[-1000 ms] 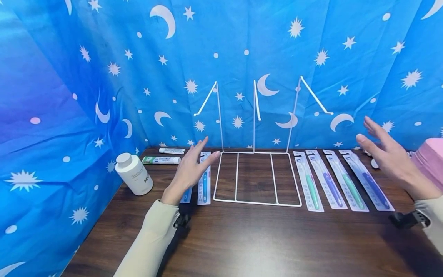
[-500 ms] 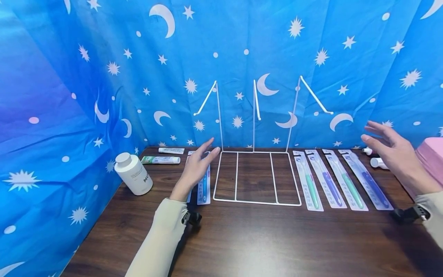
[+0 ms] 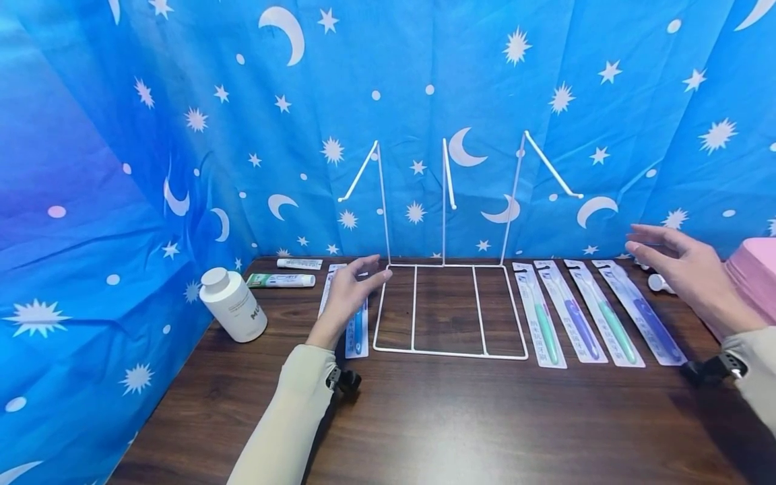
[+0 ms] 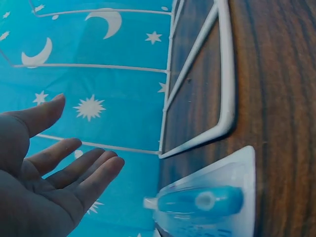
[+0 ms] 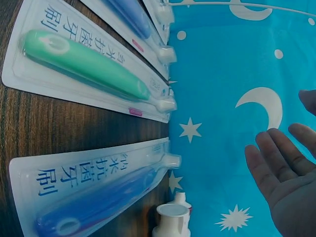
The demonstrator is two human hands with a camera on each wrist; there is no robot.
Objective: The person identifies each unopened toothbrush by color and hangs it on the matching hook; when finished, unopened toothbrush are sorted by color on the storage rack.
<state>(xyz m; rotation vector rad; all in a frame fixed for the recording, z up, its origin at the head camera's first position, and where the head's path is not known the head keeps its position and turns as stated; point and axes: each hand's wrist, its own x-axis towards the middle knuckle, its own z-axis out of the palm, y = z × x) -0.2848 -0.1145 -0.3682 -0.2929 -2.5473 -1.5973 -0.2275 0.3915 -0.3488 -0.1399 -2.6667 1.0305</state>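
Left hand (image 3: 348, 289) and right hand (image 3: 694, 276) spread, flanking the wire rack (image 3: 444, 265); toothbrush packs (image 3: 539, 315) look light, slick. Pinch edges imo.

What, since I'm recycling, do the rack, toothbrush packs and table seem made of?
Rack: probably metal wire, coated smooth white; thin, rounded bars.
Toothbrush packs: likely clear, glossy plastic, see-through with highlights; white backing, perhaps card.
Table: wood or laminate, satiny; streaked brown grain, soft glare.
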